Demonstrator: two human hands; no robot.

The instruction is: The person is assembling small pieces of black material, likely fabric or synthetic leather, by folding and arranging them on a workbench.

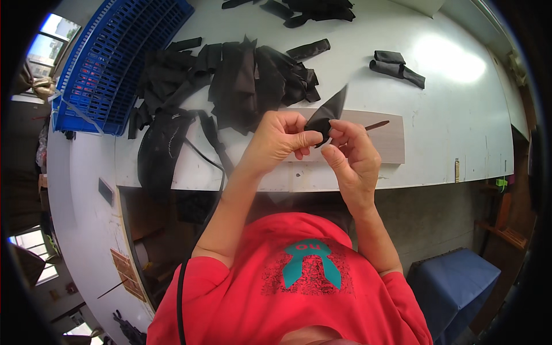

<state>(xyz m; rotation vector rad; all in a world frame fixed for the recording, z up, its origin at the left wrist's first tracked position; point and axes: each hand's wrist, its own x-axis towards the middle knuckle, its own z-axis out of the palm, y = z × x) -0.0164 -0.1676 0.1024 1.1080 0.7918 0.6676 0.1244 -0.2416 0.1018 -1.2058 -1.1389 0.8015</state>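
Note:
A small piece of black fabric [330, 113] is pinched between both hands above the table, its pointed corner standing up and away from me. My left hand [280, 141] is closed on its left side, thumb on top. My right hand [352, 158] has its fingertips closed on the right side. A thin brown pointed stick [378, 124] sticks out to the right from behind my right hand; whether the hand grips it or it lies on the board I cannot tell. Beneath the hands is a flat grey-brown wooden board [392, 141] on the white table.
A heap of black fabric pieces [238, 86] covers the table's left part, beside a blue plastic basket [123, 52]. More black pieces [397, 68] lie at the far right and the far edge. A black cable [210, 213] runs past my left arm. A blue covered stool [454, 287] stands lower right.

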